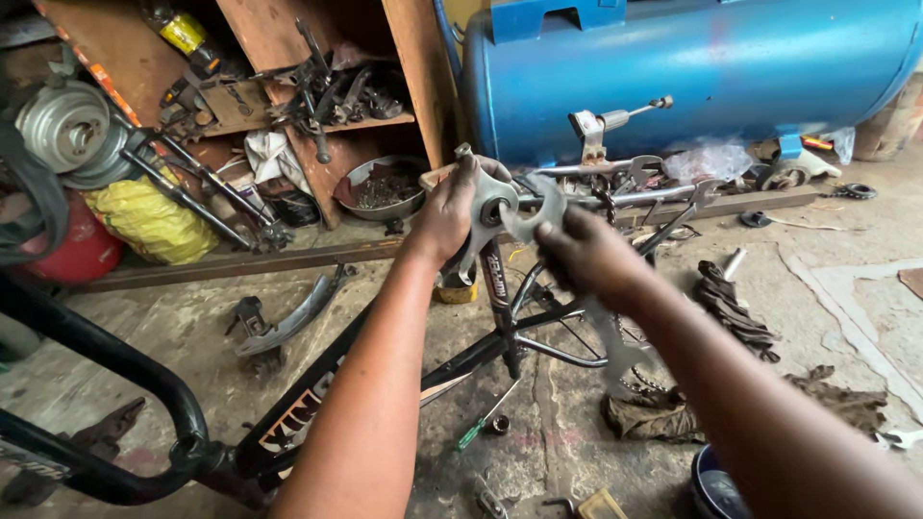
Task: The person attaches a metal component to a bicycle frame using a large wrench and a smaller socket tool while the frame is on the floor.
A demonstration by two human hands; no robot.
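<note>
Above black bike frame (481,356): both hands clamped on grey metal spanners, left hand (447,216), right hand (591,255).

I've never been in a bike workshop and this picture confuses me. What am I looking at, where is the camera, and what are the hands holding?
There is one picture, taken by a camera on a person's head, looking down at their own two bare hands. The left hand grips a metal part at the top of a black bicycle frame lying on the concrete floor. The right hand holds a flat grey wrench against that part. Around them lie dirty rags, a green-handled screwdriver and loose metal parts. Behind stand a big blue tank and wooden shelves full of tools.
</note>
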